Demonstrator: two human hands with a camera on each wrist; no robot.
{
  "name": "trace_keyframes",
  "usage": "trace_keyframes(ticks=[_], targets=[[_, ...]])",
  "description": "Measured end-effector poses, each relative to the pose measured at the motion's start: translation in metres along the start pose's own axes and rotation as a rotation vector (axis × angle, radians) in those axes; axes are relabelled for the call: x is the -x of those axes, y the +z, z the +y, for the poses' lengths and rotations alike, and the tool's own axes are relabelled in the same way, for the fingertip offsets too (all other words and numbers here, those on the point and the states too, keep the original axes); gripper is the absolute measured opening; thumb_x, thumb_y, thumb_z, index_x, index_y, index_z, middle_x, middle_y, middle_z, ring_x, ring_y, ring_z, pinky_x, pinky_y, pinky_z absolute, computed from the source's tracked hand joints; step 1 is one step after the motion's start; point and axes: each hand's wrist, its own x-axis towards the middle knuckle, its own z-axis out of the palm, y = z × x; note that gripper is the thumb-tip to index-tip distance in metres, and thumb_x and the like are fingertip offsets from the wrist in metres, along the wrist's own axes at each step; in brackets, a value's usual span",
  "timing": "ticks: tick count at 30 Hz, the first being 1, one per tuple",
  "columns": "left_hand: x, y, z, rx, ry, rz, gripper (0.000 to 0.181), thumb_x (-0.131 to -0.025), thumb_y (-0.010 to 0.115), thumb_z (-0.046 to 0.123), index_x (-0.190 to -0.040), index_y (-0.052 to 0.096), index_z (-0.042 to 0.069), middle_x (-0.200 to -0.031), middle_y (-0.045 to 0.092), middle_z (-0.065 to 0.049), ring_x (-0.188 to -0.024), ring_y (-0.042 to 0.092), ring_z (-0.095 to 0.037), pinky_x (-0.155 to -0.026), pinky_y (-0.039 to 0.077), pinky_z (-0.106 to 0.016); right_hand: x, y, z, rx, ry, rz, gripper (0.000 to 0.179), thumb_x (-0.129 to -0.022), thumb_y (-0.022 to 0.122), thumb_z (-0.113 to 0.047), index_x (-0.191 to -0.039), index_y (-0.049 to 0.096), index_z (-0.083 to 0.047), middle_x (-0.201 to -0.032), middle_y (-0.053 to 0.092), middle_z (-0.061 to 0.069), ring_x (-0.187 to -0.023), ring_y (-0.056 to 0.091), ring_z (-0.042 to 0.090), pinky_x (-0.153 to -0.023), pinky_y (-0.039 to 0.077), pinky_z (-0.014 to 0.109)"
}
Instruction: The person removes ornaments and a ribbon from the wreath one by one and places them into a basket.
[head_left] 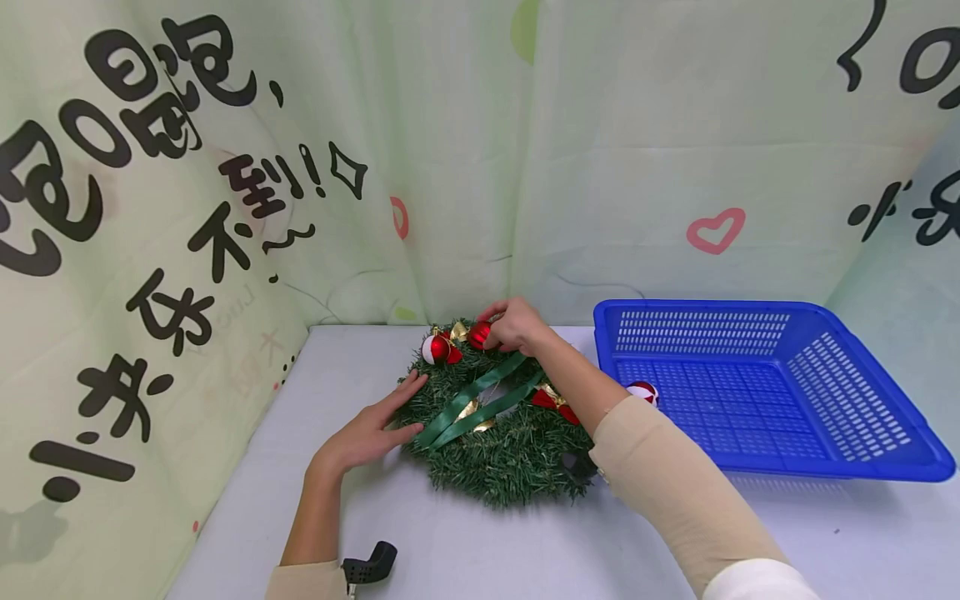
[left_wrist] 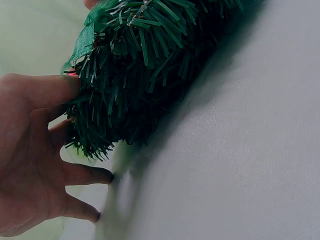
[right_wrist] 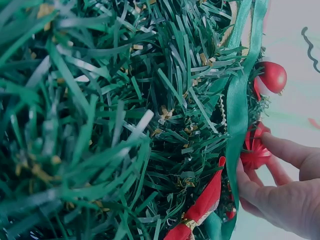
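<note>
A green artificial Christmas wreath (head_left: 510, 471) lies on the table, with a green ribbon (head_left: 457, 408) looped across its middle. At its far edge my right hand (head_left: 517, 327) pinches a red ball ornament (right_wrist: 257, 150) between thumb and fingers. To the left of that sits a red-and-white ball ornament (head_left: 435, 350) on the wreath. A red bow (head_left: 551, 400) is on the right part. My left hand (head_left: 371, 429) touches the wreath's left edge with fingers spread; in the left wrist view two fingertips (left_wrist: 107, 176) reach the tabletop.
A blue plastic basket (head_left: 750, 305) stands to the right, close to the wreath. Partly behind my right sleeve, a red-and-white ball (head_left: 643, 392) shows at the basket's left side. Printed fabric curtains (head_left: 600, 167) close off the back and sides of the white table (head_left: 480, 550).
</note>
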Motion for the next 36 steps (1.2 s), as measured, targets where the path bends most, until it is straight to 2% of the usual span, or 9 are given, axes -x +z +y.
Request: trace_keyframes(ticks=[5,12,18,26,36], targets=[[0.000,0.000,0.000,-0.002,0.000,-0.001,0.075,-0.105,0.064,0.028,-0.168,0.024,0.027,-0.177,0.009,0.002,-0.162,0.013,-0.033,-0.125,0.026,-0.061,-0.001,0.000,0.001,0.005,0.004,0.008,0.049,-0.083,0.077,0.011,-0.128,0.072,-0.008,-0.124,0.065,0.016,-0.094,0.067,0.026,-0.089,0.062,0.041],[-0.001,0.000,0.000,-0.001,-0.003,0.000,0.075,-0.105,0.064,0.028,-0.168,0.024,0.027,-0.177,0.009,0.002,-0.162,0.013,-0.034,-0.125,0.026,-0.061,0.002,-0.003,-0.002,-0.009,0.004,0.005,0.048,-0.081,0.078,0.012,-0.124,0.072,-0.007,-0.131,0.060,0.018,-0.088,0.067,0.025,-0.085,0.062,0.042],[-0.001,0.000,0.000,-0.006,-0.004,-0.001,0.075,-0.105,0.063,0.029,-0.168,0.023,0.027,-0.177,0.009,0.001,-0.162,0.012,-0.034,-0.125,0.025,-0.062,0.003,-0.005,-0.003,-0.019,0.005,-0.003,0.045,-0.082,0.079,0.010,-0.122,0.071,-0.008,-0.136,0.055,0.018,-0.093,0.067,0.028,-0.088,0.062,0.045],[-0.001,0.000,-0.002,-0.005,0.000,-0.003,0.074,-0.105,0.063,0.030,-0.168,0.023,0.027,-0.177,0.009,0.001,-0.162,0.011,-0.034,-0.125,0.024,-0.063,0.007,-0.005,-0.002,-0.027,-0.001,0.000,0.047,-0.082,0.080,0.009,-0.124,0.070,-0.008,-0.129,0.061,0.018,-0.100,0.070,0.032,-0.090,0.062,0.046],[-0.001,0.000,-0.003,-0.002,-0.004,-0.005,0.075,-0.105,0.064,0.031,-0.168,0.023,0.028,-0.177,0.009,0.001,-0.162,0.010,-0.034,-0.125,0.024,-0.063,0.011,-0.007,-0.001,-0.074,-0.011,-0.007,0.047,-0.082,0.079,0.010,-0.126,0.069,-0.006,-0.133,0.061,0.020,-0.112,0.068,0.036,-0.090,0.062,0.045]])
